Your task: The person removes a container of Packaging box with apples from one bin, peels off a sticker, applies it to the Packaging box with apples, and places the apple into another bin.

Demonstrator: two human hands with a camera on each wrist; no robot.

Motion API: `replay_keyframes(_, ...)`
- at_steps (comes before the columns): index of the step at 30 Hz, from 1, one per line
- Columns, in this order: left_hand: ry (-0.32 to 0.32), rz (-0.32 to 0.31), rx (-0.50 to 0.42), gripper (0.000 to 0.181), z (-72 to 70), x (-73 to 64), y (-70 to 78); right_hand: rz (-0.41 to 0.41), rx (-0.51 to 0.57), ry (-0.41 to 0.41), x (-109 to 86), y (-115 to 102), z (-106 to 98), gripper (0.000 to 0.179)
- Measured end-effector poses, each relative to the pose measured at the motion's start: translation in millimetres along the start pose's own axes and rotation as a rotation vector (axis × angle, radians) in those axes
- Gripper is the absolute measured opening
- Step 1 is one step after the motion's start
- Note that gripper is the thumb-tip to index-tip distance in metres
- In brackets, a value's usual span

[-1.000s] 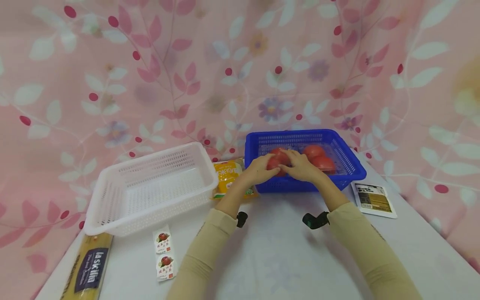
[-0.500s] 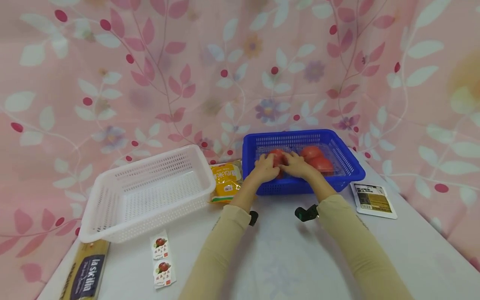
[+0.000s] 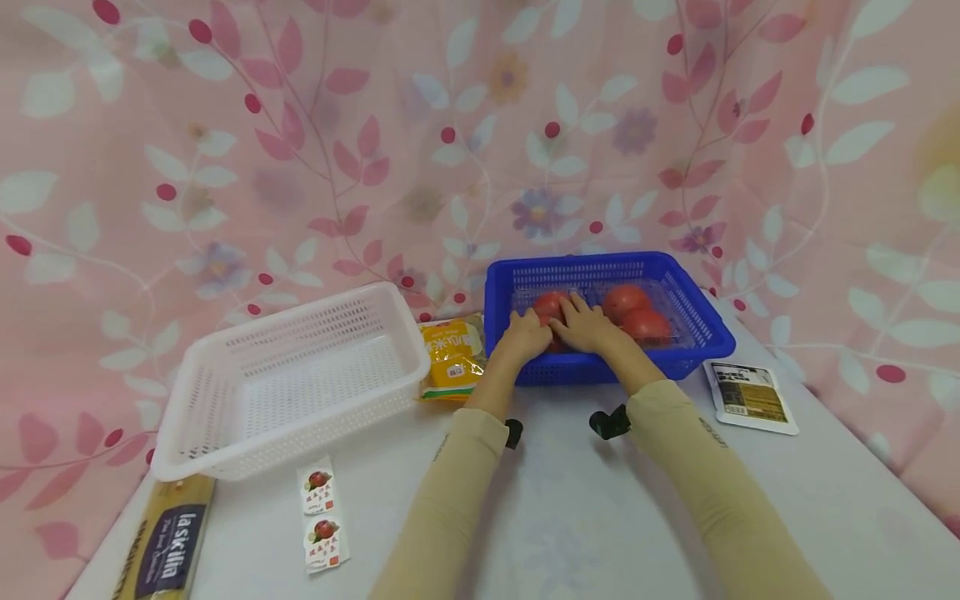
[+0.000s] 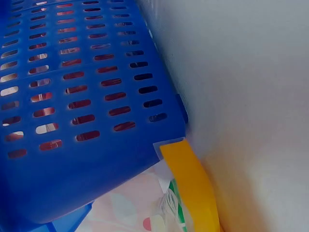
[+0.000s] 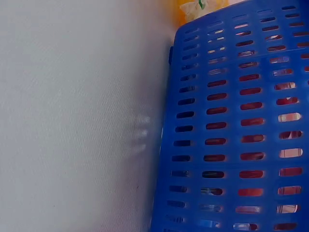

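Note:
Several tomatoes (image 3: 647,326) lie in clear plastic packaging inside the blue basket (image 3: 697,340). Both hands reach over the basket's front rim to the tomatoes on its left side. My left hand (image 3: 527,335) is at the left of a tomato (image 3: 550,306), its knuckles bent and fingertips hidden; I cannot tell whether it grips the fruit or the packaging. From the right, my right hand (image 3: 588,325) lays spread, fairly straight fingers over the same tomatoes. Each wrist view shows the slotted basket wall (image 4: 82,96) with red showing through; neither hand appears there.
A white basket (image 3: 315,392) stands at the left, with a yellow food bag (image 3: 452,354) between the two baskets. Spaghetti in a long pack (image 3: 168,542) and two small white packets (image 3: 324,517) lie front left. A flat pouch (image 3: 750,397) is right of the blue basket.
My left hand's fingers have come down lower and bend more at the tomatoes. The right hand has shifted slightly over them. The basket stays in place while the head view shifts a little.

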State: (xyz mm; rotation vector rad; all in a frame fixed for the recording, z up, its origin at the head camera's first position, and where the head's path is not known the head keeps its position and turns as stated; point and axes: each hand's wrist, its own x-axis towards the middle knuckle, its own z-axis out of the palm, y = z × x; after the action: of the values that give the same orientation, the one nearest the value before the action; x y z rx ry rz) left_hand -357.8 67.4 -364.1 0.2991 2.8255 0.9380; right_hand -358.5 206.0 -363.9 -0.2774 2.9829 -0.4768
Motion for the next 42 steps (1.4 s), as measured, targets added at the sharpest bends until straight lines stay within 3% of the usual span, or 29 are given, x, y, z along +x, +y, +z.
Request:
replay_keyframes(6,-0.016,-0.039,-0.009,0.062,-1.2,2.6,-0.5,-0.067,0.035,0.006,5.0,0,0,0.065)
replay_keyframes(13,-0.02,-0.064,-0.072,0.065,-1.4,2.0,-0.3,-0.053,0.149,0.019,3.9,5,3,0.067)
replay_keyframes(18,-0.01,-0.068,-0.122,0.072,-1.8,-3.0,-1.2,-0.064,0.163,0.033,1.3,7,6,0.065)
replay_keyframes(26,0.052,0.002,0.002,0.069,-1.7,1.2,2.7,-0.096,0.192,0.056,7.2,13,2,0.062)
replay_keyframes(30,0.083,0.03,0.023,0.065,-4.2,0.2,5.7,-0.11,0.198,0.073,4.4,11,-4,0.059)
replay_keyframes(42,0.235,0.26,0.082,0.057,-3.8,-11.3,0.8,-0.144,0.22,0.199,-14.1,4,-17,0.042)
